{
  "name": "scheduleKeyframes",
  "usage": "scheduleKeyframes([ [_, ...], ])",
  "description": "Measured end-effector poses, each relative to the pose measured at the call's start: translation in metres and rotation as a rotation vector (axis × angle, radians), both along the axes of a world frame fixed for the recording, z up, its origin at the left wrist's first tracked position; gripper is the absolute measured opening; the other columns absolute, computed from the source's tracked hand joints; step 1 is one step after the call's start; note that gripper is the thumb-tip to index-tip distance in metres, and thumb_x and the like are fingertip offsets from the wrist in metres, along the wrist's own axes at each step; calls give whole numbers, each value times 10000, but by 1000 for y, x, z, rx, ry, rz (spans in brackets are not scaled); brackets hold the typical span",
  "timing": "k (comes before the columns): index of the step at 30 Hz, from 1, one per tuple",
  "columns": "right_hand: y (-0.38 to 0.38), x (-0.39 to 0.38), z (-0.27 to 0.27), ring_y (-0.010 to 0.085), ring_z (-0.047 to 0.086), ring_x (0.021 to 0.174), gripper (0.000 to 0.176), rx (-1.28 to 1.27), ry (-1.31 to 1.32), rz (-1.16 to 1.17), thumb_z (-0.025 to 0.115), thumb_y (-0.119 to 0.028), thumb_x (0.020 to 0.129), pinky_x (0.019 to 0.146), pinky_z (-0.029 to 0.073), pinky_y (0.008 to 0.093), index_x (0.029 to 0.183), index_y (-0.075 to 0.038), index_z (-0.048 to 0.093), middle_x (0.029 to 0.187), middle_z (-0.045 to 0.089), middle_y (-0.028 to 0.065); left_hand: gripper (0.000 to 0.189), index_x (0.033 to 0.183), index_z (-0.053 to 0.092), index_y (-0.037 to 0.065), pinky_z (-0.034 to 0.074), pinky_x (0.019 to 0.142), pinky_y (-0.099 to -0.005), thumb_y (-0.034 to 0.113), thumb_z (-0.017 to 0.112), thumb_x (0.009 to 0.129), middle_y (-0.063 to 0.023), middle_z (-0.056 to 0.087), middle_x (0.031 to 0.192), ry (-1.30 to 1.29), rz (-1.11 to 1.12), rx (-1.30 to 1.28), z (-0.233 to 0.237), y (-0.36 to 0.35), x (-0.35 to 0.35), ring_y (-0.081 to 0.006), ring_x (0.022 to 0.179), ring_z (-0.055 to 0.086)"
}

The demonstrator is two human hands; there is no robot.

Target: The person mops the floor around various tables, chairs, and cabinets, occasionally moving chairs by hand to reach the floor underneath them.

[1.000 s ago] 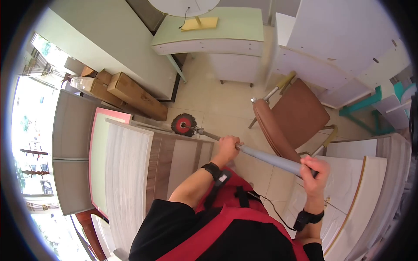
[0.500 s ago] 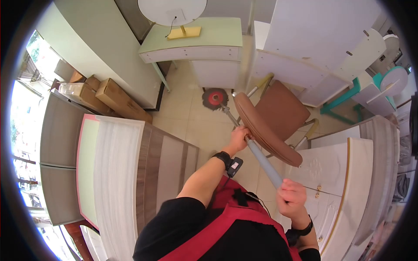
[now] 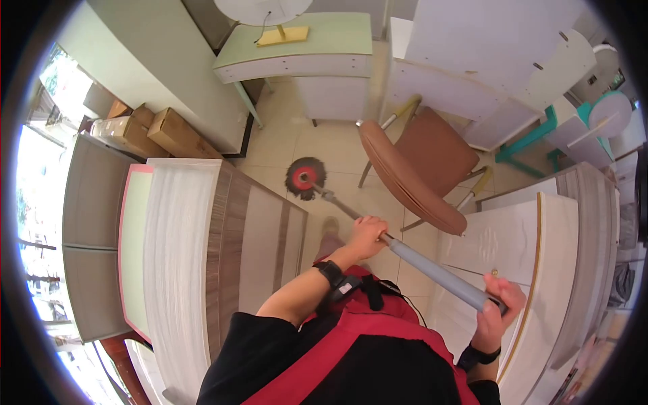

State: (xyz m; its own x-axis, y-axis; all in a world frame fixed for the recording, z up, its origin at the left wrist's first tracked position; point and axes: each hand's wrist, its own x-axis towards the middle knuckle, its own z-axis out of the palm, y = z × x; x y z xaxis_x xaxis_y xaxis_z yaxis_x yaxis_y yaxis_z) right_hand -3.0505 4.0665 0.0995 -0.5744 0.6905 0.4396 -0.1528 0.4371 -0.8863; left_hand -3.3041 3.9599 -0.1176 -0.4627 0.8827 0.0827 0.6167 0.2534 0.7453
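A mop runs diagonally across the view, its blue-grey handle (image 3: 435,273) at the lower right and its round head (image 3: 306,178), red-centred with a dark fringe, on the tiled floor. My left hand (image 3: 368,236) is closed around the thin metal part of the pole, just above the thicker handle. Near the handle's top end, my right hand (image 3: 498,305) grips it with the thumb along the side. A brown chair (image 3: 412,179) stands just beyond the pole, its backrest towards me.
A wood-grain cabinet (image 3: 233,250) flanks me on the left, and a white cabinet (image 3: 496,250) on the right. Ahead are a pale green desk (image 3: 324,40) and white furniture panels (image 3: 466,81). Cardboard boxes (image 3: 179,135) sit at the left.
The mop head has moved left and closer to me, away from the chair. My right hand has swung out to the right with the handle end, and the pole lies flatter across the view.
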Motion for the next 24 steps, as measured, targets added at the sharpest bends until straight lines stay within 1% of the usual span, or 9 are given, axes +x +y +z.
scheduleKeyframes([
  [4, 11, 16, -4, 287, 587, 844, 330, -106, 70, 147, 582, -53, 724, 782, 497, 410, 1038, -69, 484, 1048, 522, 130, 223, 745, 536, 108, 386, 753, -410, 154, 700, 602, -72, 550, 745, 14, -70, -74, -11, -4, 13, -283, 839, 541],
  [7, 24, 39, 31, 266, 561, 799, 341, 46, 116, 236, 569, -67, 692, 702, 474, 382, 1026, -68, 499, 1043, 525, 131, 223, 799, 542, 84, 421, 679, -393, 127, 678, 627, -94, 568, 775, -128, -373, -44, 1, 12, 31, -304, 782, 555],
  [9, 23, 55, 58, 242, 515, 738, 398, 69, 229, 190, 528, -77, 672, 633, 430, 340, 1069, -64, 526, 983, 530, 134, 221, 833, 536, 66, 428, 644, -386, 138, 677, 679, -106, 574, 780, -258, -544, -15, 25, 27, 53, -300, 737, 557],
  [12, 16, 115, 82, 214, 477, 727, 433, 154, 305, -124, 485, -89, 690, 620, 415, 326, 1114, -38, 557, 943, 540, 153, 222, 889, 517, 46, 433, 645, -370, 151, 658, 753, -115, 569, 785, -472, -831, -2, 69, 47, 92, -287, 728, 553],
  [15, -2, 153, 122, 186, 425, 721, 428, 225, 376, -512, 451, -104, 742, 617, 384, 307, 1141, 11, 555, 977, 543, 175, 244, 963, 478, 24, 431, 669, -356, 159, 621, 819, -103, 556, 798, -610, -1161, 47, 76, 73, 143, -233, 749, 544],
  [17, -12, 167, 146, 177, 417, 706, 436, 403, 226, -765, 444, -107, 761, 628, 365, 284, 1163, 32, 541, 952, 537, 170, 273, 990, 462, 11, 439, 723, -338, 182, 615, 843, -86, 572, 870, -865, -1373, -31, 86, 89, 184, -183, 820, 546],
  [20, -40, 184, 182, 172, 431, 686, 429, 363, 152, -797, 451, -97, 773, 650, 351, 254, 1165, 53, 536, 929, 534, 166, 329, 1091, 455, -5, 441, 798, -322, 214, 581, 881, -92, 589, 980, -1022, -1614, -76, 95, 101, 237, -164, 913, 542],
  [23, -54, 214, 172, 166, 455, 708, 417, 434, -23, -727, 460, -84, 774, 655, 349, 238, 1158, 54, 544, 918, 531, 152, 480, 1233, 423, -12, 422, 887, -344, 316, 544, 904, -130, 554, 1134, -819, -1669, -259, 113, 108, 245, -190, 1031, 515],
  [24, -60, 217, 168, 163, 466, 730, 404, 416, -3, -801, 464, -76, 781, 664, 360, 240, 1154, 52, 549, 967, 541, 157, 556, 1281, 373, -6, 415, 898, -380, 373, 523, 903, -142, 527, 1181, -913, -1526, -403, 109, 110, 239, -217, 1070, 498],
])
